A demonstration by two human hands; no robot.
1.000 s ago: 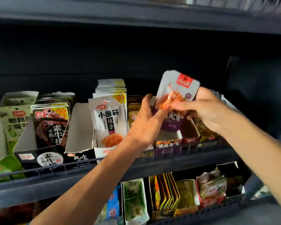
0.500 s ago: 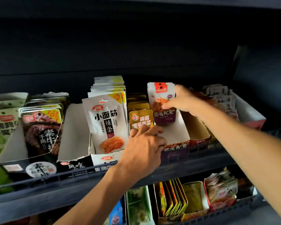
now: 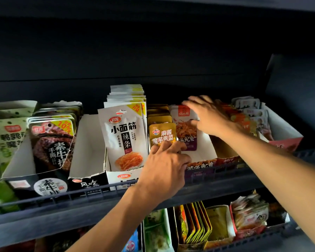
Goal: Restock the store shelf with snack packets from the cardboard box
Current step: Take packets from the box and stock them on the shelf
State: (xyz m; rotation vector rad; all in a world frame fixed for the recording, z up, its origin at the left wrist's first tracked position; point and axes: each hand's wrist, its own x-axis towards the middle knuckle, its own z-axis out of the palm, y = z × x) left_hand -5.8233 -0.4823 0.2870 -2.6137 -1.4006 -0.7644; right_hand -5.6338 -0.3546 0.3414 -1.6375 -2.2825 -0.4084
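We see a dark store shelf [image 3: 102, 213] with a low wire rail along its near edge, loaded with open display cartons of snack packets; a lower shelf [image 3: 273, 240] of more packets sits below and nearer. At far left stands a green carton [image 3: 6, 135], next a carton of dark packets [image 3: 51, 142], then an open white carton [image 3: 88, 151], then a row of tall white packets [image 3: 125, 135]. Right of these stands a row of small gold packets [image 3: 161, 132], and just beside it a white-and-purple packet [image 3: 185, 130] upright in its own carton. The left hand [image 3: 164, 171] rests at the base of the front gold packet, fingers curled against it. The right hand [image 3: 207, 117] lies with fingers extended, blurred, touching the top right edge of the white-and-purple packet. The cardboard box is not in view.
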